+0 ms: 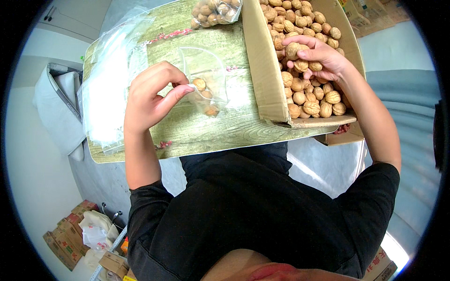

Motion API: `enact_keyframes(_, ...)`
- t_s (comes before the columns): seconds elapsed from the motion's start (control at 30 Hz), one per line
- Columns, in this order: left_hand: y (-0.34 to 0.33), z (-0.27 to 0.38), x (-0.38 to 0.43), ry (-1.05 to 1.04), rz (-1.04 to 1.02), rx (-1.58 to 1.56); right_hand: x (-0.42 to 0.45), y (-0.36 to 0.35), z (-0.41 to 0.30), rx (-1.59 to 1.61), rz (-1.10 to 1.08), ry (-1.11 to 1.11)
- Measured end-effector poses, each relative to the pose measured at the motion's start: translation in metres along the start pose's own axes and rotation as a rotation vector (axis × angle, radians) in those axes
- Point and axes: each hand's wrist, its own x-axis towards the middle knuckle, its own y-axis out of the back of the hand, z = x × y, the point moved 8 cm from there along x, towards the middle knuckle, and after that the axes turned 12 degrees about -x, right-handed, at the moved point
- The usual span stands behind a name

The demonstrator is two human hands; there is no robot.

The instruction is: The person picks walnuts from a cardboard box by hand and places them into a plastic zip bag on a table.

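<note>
With thumb and fingers, my left hand (154, 91) pinches the edge of a clear plastic zip bag (217, 79). Inside that bag are a few walnuts (199, 84), and it rests on the table. My right hand (321, 58) is over an open cardboard box (269, 95), its fingers curled around several walnuts (292, 51). Loose walnuts (311, 107) in their shells fill the box beneath it. Part of the heap is hidden by my right hand and forearm.
A stack of empty clear bags (109, 91) covers the left side of the wood-patterned table (207, 137). At the far edge lies a bag filled with walnuts (216, 12). Cardboard boxes (66, 239) stand on the floor at lower left. A curtain (397, 105) hangs at right.
</note>
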Motion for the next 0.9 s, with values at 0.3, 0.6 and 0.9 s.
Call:
enact_keyframes(0.3,0.001,0.010,0.002,-0.030,-0.050,0.096,-0.008,-0.080,-0.105,-0.549,0.117,0.258)
enact_keyframes(0.6,-0.005,0.034,-0.002,-0.185,-0.115,0.310,0.048,-0.175,-0.101,-0.779,-0.064,-0.187)
enact_keyframes(0.9,-0.003,0.039,-0.016,-0.258,-0.068,0.292,0.065,-0.195,-0.096,-0.540,0.086,-0.165)
